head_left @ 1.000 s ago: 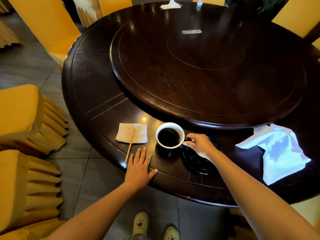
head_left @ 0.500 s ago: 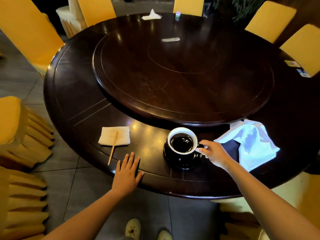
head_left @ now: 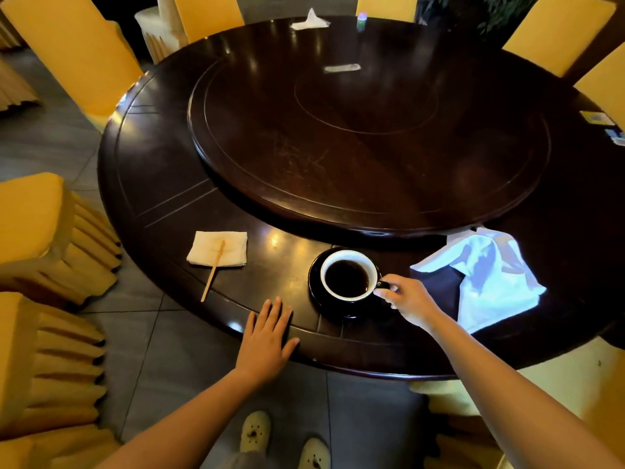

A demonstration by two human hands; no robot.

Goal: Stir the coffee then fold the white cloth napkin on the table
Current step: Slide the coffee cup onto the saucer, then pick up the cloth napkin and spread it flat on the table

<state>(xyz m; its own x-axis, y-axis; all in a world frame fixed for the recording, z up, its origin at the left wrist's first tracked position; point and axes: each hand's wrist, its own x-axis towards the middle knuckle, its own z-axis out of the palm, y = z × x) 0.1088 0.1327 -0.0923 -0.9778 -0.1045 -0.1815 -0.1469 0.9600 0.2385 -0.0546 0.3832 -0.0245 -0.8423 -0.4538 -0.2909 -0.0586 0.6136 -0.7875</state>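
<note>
The right hand (head_left: pixel 407 301) covers most of the cup (head_left: pixel 348 277) handle. Small cards (head_left: pixel 597 118) at the table's far right edge are too blurred to read, one cut off by the frame.

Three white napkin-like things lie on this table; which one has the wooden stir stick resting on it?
The small folded paper napkin left of the coffee cup. The stir stick lies across it; the rumpled white cloth and the far tissue carry nothing.

No legible text, labels or numbers anywhere.
</note>
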